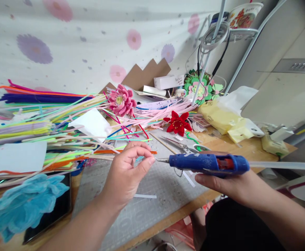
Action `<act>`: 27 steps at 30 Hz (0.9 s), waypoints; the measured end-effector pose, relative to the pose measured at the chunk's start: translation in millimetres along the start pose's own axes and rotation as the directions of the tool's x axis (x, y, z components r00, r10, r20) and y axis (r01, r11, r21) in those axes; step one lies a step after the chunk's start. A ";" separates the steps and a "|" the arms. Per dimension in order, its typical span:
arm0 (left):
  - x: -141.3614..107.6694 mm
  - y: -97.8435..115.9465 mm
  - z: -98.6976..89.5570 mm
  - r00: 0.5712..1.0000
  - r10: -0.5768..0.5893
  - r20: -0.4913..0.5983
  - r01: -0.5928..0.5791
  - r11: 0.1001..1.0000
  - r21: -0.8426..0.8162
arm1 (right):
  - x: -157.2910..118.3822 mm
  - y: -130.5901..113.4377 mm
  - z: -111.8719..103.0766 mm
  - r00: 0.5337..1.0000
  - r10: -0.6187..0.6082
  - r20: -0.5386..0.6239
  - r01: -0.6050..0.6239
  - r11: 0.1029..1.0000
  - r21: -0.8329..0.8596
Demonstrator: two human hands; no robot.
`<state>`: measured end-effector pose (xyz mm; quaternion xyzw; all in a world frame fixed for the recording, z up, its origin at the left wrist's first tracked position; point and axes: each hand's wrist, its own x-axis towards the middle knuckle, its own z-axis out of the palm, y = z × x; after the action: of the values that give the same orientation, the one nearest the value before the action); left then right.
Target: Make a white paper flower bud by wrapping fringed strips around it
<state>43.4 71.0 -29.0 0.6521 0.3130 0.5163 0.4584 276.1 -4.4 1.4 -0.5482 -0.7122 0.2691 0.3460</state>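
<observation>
My right hand [220,183] is wrapped round a blue hot glue gun [194,164], whose metal nozzle points left. A long translucent glue stick [280,165] sticks out of its back end. Thumb and index finger of my left hand [133,165] are pinched together right at the nozzle tip; whatever they hold is too small to make out. Both hands are above a grey cutting mat [116,216]. Behind the glue gun lie scissors [180,144] and a red pipe-cleaner flower [178,123].
Bundles of coloured pipe cleaners [16,130] cover the left and back of the table. A blue fuzzy flower [24,205] rests on a dark tablet [53,216] at front left. A pink flower [121,100] stands behind. To the right are a yellow tissue pack [217,116] and a power strip [275,143].
</observation>
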 end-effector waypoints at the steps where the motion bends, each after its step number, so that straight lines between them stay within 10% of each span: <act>1: -0.4 0.2 -0.3 1.000 0.000 0.001 0.000 1.000 0.001 | 0.0 0.7 -0.3 1.000 -0.002 -0.006 0.002 1.000 0.006; 27: -2.9 8.3 -0.6 0.968 0.246 0.044 -0.247 0.911 0.329 | -1.1 -3.8 -1.5 0.999 -0.036 0.027 0.038 0.996 -0.079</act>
<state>41.4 65.4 -22.5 0.7546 0.3104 0.5094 0.2734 275.2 -6.5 5.0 -0.5447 -0.7368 0.2409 0.3200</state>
